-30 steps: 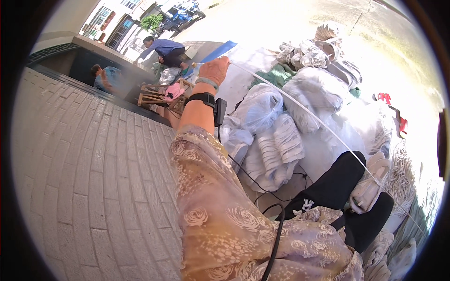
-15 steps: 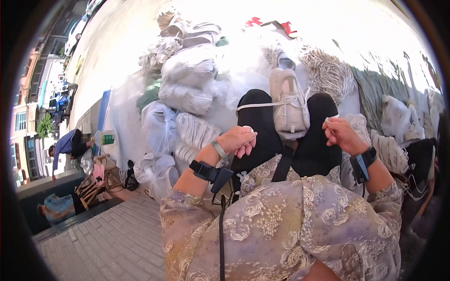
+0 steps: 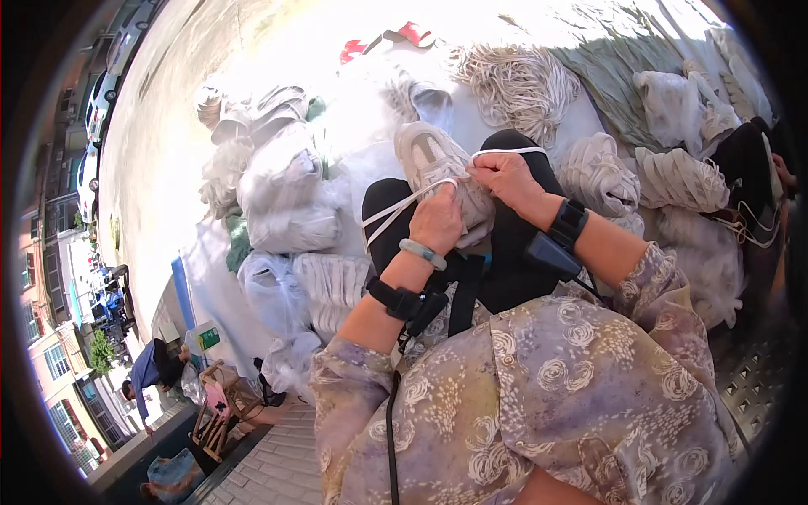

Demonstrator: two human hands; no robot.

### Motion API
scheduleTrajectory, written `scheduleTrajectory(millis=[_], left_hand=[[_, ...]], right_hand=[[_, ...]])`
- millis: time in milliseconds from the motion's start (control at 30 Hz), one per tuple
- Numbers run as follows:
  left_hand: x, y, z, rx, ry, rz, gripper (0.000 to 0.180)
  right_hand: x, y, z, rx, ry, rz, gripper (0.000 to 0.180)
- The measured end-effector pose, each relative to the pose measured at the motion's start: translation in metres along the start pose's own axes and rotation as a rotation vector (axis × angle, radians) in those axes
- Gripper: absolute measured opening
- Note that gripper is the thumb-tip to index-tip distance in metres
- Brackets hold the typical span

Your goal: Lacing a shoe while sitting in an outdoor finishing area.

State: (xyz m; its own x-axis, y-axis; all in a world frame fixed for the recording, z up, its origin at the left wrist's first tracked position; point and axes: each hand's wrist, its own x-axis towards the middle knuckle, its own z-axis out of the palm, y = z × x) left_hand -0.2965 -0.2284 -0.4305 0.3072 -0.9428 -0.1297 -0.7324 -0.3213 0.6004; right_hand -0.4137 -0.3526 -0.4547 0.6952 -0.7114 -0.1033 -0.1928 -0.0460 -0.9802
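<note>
A white sneaker (image 3: 427, 156) rests between my black-clad knees, toe pointing toward me, with white shoelace (image 3: 396, 213) crossing its front. Over the shoe's left side, my left hand (image 3: 437, 215) is closed, pinching the lace, whose loose length trails across the left knee. My right hand (image 3: 509, 183) is closed at the lacing too, its fingers close beside those of the left. From there another stretch of lace runs over the right knee. The fingers partly cover the eyelets, so the exact threading is hidden.
A bundle of loose white laces (image 3: 522, 84) lies ahead. Plastic-wrapped white shoes (image 3: 290, 189) are piled to the left, and stacked white shoe pieces (image 3: 682, 178) sit to the right. At the far left a person (image 3: 151, 370) bends near a wooden chair (image 3: 217, 412).
My hands, apart on either side of the shoe before, have come together at its lacing. The view has shifted, so the shoe and piles appear farther left.
</note>
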Motion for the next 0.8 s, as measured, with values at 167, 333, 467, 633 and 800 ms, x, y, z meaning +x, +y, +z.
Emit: scheduleTrajectory(millis=[167, 333, 467, 633, 800], left_hand=[[0.012, 0.001, -0.010, -0.071, -0.051, -0.174, 0.045], [0.022, -0.006, -0.009, -0.227, -0.092, -0.251, 0.048], [0.023, 0.007, -0.009, -0.137, 0.081, -0.124, 0.032], [0.020, -0.013, 0.002, -0.188, -0.161, -0.232, 0.015], [0.026, 0.015, -0.015, -0.531, -0.095, -0.440, 0.019]], right_hand=[[-0.001, -0.013, -0.004, 0.282, -0.007, 0.275, 0.016], [0.006, -0.001, 0.004, 0.224, 0.008, 0.168, 0.010], [0.020, 0.012, 0.009, 0.083, 0.053, 0.056, 0.006], [0.030, 0.016, 0.019, 0.051, 0.079, -0.008, 0.008], [0.025, 0.012, 0.013, -0.091, 0.103, 0.098, 0.011]])
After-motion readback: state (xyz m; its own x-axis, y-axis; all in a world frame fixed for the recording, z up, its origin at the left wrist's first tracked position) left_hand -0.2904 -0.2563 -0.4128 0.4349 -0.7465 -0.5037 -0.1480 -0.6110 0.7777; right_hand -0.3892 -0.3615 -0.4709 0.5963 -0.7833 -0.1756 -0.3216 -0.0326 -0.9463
